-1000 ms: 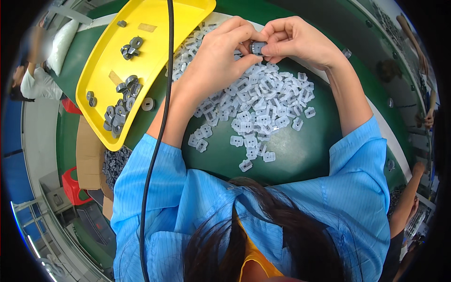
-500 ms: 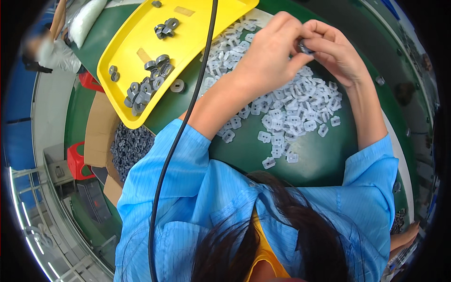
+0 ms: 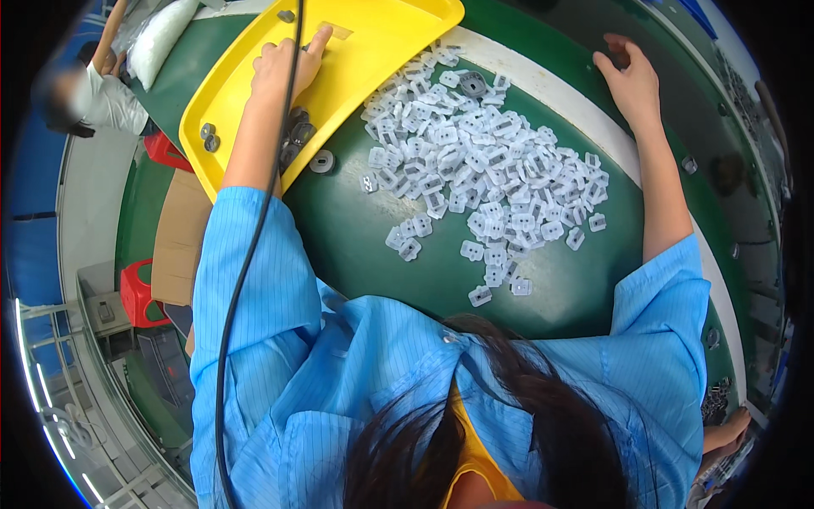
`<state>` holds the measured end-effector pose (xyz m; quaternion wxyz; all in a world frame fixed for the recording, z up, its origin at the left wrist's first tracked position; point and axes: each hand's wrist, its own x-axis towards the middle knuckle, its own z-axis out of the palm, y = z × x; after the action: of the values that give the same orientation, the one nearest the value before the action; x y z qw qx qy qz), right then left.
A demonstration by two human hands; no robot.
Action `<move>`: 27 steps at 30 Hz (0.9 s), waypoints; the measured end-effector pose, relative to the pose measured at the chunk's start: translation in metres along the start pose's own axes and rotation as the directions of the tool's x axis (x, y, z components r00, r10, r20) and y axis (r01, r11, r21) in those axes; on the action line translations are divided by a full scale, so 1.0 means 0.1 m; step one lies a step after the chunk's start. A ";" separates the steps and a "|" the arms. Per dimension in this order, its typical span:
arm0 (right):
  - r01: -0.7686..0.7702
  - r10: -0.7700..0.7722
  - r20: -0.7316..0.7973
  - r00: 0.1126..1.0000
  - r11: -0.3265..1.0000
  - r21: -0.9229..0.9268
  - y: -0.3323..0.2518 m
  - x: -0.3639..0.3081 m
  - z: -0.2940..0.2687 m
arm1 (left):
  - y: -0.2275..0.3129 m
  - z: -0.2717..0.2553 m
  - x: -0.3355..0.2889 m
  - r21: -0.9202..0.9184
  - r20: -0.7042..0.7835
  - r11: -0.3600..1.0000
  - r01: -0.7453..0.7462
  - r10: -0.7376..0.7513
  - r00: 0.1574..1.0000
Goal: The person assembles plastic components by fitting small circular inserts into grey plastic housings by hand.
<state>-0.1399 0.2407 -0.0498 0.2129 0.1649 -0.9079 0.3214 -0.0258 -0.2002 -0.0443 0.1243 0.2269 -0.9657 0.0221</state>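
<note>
My left hand (image 3: 287, 69) is over the yellow tray (image 3: 398, 34), its thumb stretched away from the curled fingers. The fingertips are hidden. Close below it, several dark grey ring-shaped parts (image 3: 301, 133) lie in the tray, partly covered by my wrist and forearm. My right hand (image 3: 634, 81) is held up beyond the table's white edge, thumb and fingers apart, with nothing seen in it. Between my arms spreads a heap of small translucent white plastic pieces with slots (image 3: 483, 157). One dark grey rounded part (image 3: 472, 83) rests on the heap's far side.
A single grey ring (image 3: 322, 161) lies on the green tabletop (image 3: 356, 246) beside the tray. A black cable (image 3: 246, 280) hangs across the view over my left arm. At left are a cardboard box (image 3: 180, 237) and red stools (image 3: 140, 293). Another person (image 3: 106, 97) is at far left.
My hands were together over the heap, holding a small dark part. They have parted: the left moved to the tray, the right moved outward and opened.
</note>
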 end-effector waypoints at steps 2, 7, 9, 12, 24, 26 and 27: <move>0.019 -0.019 -0.007 1.000 0.999 0.027 0.02 -0.01 0.00 | 0.30 -0.15 -0.15 -0.048 0.023 0.999 0.026 -0.024 0.999; 0.077 -0.155 0.312 0.937 0.965 0.249 -0.50 -0.17 0.01 | 0.44 -0.21 -0.31 -0.083 -0.070 0.980 -0.178 0.173 0.982; 0.304 -0.400 0.342 0.850 0.904 0.301 -0.65 -0.25 0.12 | 0.60 -0.31 -0.39 -0.221 -0.115 0.950 -0.223 0.201 0.973; 0.544 -0.610 0.327 0.721 0.792 0.278 -0.81 -0.38 0.20 | 0.97 -0.60 -0.57 -0.533 -0.158 0.804 -0.263 0.210 0.965; 0.267 -0.348 0.337 0.875 0.927 0.263 -0.52 -0.26 -0.14 | 1.87 -0.52 -1.04 -0.725 -0.194 0.520 -0.450 0.473 0.859; 0.258 -0.374 0.361 0.854 0.908 0.329 -0.60 -0.30 -0.08 | 1.83 -0.44 -1.00 -0.858 -0.160 0.372 -0.354 0.462 0.873; 0.247 -0.402 0.382 0.832 0.886 0.394 -0.63 -0.33 -0.05 | 1.82 -0.37 -0.99 -0.910 -0.185 0.256 -0.326 0.454 0.872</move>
<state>-0.0827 0.2025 -0.0305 0.0171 0.4217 -0.8235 0.3790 -0.0128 0.0091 -0.0311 0.1640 -0.1270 -0.8387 -0.5035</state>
